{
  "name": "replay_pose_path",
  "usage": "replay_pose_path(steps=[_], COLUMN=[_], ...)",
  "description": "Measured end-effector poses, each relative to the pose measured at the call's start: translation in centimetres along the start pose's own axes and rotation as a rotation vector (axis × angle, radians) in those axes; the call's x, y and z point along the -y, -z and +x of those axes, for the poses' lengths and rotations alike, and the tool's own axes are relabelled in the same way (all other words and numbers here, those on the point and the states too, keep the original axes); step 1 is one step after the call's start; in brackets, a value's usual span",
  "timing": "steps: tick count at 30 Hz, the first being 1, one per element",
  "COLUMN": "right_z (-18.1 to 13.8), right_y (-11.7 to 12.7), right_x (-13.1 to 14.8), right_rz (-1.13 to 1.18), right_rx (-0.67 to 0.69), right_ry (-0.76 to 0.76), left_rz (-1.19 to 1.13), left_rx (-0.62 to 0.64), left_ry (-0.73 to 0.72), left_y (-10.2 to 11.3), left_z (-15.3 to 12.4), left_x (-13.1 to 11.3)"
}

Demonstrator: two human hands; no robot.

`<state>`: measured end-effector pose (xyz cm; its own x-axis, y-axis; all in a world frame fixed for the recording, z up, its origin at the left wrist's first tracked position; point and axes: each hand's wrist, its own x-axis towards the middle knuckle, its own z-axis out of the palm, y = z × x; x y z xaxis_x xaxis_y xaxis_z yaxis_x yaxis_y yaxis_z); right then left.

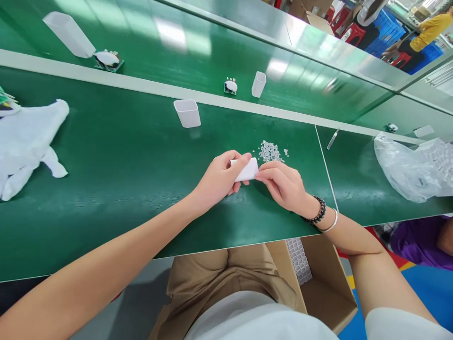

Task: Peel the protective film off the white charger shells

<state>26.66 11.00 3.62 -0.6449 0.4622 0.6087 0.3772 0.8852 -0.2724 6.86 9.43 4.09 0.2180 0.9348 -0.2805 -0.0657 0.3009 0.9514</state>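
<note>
My left hand [226, 174] is closed round a small white plastic casing [249, 170], thumb on top and fingers beneath. At the right end of this casing, the fingertips of my right hand [283, 185] are pinched together and touch its edge. Whatever lies between those fingertips is too small or hidden to name. Just beyond my right hand is a loose pile of tiny clear pieces [269, 151] on the green work surface [134, 156]. An empty white casing [187, 114] stands farther back, left of my hands.
Behind a pale rail [148, 89] are circuit boards [230, 86] and white casings [259, 85]. White gloves [28, 137] lie left; a pen-like tool [332, 140] and clear plastic bag [406, 165] lie right. Below is an open cardboard box [329, 283]. A purple sleeve [421, 243] shows beside me.
</note>
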Motion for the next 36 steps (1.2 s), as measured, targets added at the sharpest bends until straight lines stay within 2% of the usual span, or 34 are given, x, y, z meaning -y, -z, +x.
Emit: replay_pose_path(steps=[6,16,22,25,32,36], right_z=[0.3,-0.4,-0.2,0.0,0.6,0.9], right_y=[0.2,0.7,1.1,1.1,1.3,1.7], right_x=[-0.3,-0.7,-0.6,-0.4,0.5,0.6], right_rz=[-0.055,-0.016,-0.081,-0.031,0.169,0.237], right_rx=[0.024,-0.014,-0.027,-0.024,-0.023,0.012], right_ry=[0.069,0.101,0.135,0.082,-0.207,-0.311], left_rz=[0.015,-0.063,-0.061,-0.015,0.099,0.128], left_rx=[-0.007,0.004,0.005,-0.021,-0.081,-0.119], left_ry=[-0.014,0.001,-0.024,-0.078,-0.217,-0.239], left_y=[0.1,-0.6,-0.6,-0.5,-0.4,-0.6], left_z=[-0.1,-0.7,-0.8,-1.0,-1.5,-1.7], left_x=[0.0,-0.6,-0.7,-0.7,-0.8,-1.1])
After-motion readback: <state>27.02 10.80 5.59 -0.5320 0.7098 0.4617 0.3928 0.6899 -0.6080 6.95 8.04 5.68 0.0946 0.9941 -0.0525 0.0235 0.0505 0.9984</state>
